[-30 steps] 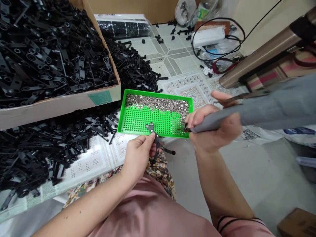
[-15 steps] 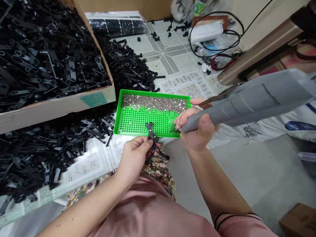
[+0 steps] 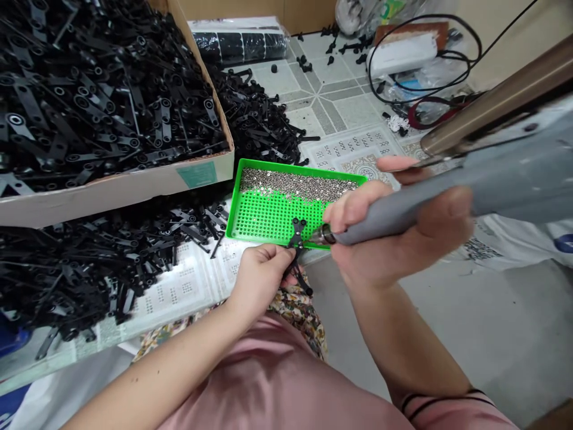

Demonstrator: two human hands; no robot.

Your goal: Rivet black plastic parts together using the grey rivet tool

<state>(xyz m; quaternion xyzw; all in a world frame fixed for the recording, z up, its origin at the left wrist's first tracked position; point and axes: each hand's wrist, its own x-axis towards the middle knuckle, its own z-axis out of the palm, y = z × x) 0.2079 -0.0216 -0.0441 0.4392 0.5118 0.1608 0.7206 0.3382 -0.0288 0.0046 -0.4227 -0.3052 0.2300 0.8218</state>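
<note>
My left hand (image 3: 262, 275) pinches a black jointed plastic bracket (image 3: 296, 232) at the front edge of the green perforated tray (image 3: 304, 168). The bracket's two-eyed upper end points away from me, and its lower arms are partly hidden by my fingers. My right hand (image 3: 376, 263) is wrapped round a grey electric screwdriver (image 3: 403, 206), tilted with its tip down to the left. The tip meets the middle of the bracket near a silver screw head. Many small silver screws (image 3: 295, 184) lie along the tray's far side.
A cardboard box (image 3: 197, 173) heaped with black plastic parts stands at left, with more loose parts (image 3: 111, 251) spilled around it. Behind are a plastic-wrapped roll (image 3: 242, 46) and a coiled black cable (image 3: 474, 57). A brown metal tube (image 3: 487, 98) slants in from the right.
The screwdriver has moved from the tray's right end to the bracket, its tip now against it. The bracket has turned slightly in my left hand. The whole view has shifted a little.
</note>
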